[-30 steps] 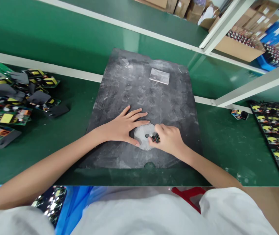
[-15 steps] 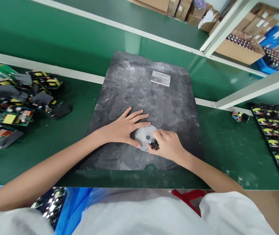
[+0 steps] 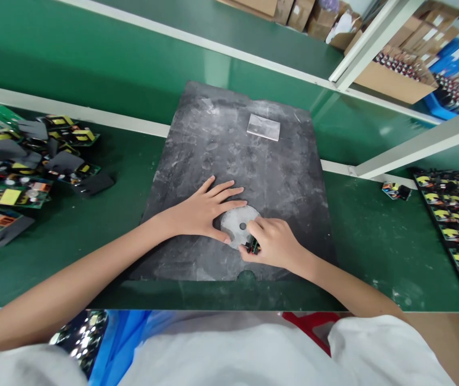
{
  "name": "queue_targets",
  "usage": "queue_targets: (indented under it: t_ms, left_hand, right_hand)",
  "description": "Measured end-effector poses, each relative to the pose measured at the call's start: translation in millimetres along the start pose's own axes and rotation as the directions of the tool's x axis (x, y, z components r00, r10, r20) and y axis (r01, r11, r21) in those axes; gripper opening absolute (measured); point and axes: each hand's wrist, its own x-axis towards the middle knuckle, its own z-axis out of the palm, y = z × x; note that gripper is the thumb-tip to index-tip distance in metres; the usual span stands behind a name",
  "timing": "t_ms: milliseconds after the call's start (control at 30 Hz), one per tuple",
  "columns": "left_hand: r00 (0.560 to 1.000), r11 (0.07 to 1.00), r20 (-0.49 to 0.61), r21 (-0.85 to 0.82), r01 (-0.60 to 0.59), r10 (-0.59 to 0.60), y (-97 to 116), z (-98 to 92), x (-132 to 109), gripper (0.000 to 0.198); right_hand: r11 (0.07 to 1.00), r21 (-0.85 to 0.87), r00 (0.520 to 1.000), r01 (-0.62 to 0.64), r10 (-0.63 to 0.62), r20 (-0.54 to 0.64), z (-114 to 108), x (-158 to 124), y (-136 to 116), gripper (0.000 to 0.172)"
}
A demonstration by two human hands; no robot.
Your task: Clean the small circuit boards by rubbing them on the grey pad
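A grey round disc with a small centre hole lies on a dark, smeared work mat. My left hand rests flat on the mat with fingers spread, its fingertips and thumb touching the disc's left edge. My right hand is closed in a pinch on a small dark component with red and green bits, held at the disc's lower right edge.
A small clear plastic piece lies at the mat's far end. Heaped green circuit boards fill the bench at left. More boards in a dark tray sit at right, with one loose part nearby. Cardboard boxes stand beyond the white rails.
My right hand has drawn the small component down and toward me along the disc's right side, uncovering more of the disc. The left hand has stayed put.
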Motion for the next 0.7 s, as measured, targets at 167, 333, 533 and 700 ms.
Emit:
queue_targets:
  t_ms: [167, 333, 533, 700]
  left_hand:
    - [1.0, 1.0, 0.003, -0.004, 0.0, 0.0, -1, 0.2, -1, 0.086]
    - [1.0, 1.0, -0.017, -0.008, -0.011, 0.011, -2, 2.7, 0, 0.087]
    - [1.0, 1.0, -0.025, -0.012, -0.011, 0.01, -2, 4.2, 0, 0.089]
    - [0.999, 1.0, -0.034, -0.025, -0.016, 0.015, -3, 5.8, 1, 0.088]
  right_hand:
    - [1.0, 0.011, 0.998, 0.024, -0.023, -0.056, 4, -1, 1, 0.024]
    - [0.999, 0.025, 0.991, 0.04, -0.036, -0.132, 8, -2, 3, 0.026]
    - [0.995, 0.079, 0.987, 0.064, -0.051, -0.151, 12, -4, 6, 0.025]
    - [0.993, 0.096, 0.986, 0.074, -0.058, -0.157, 14, -6, 8, 0.026]
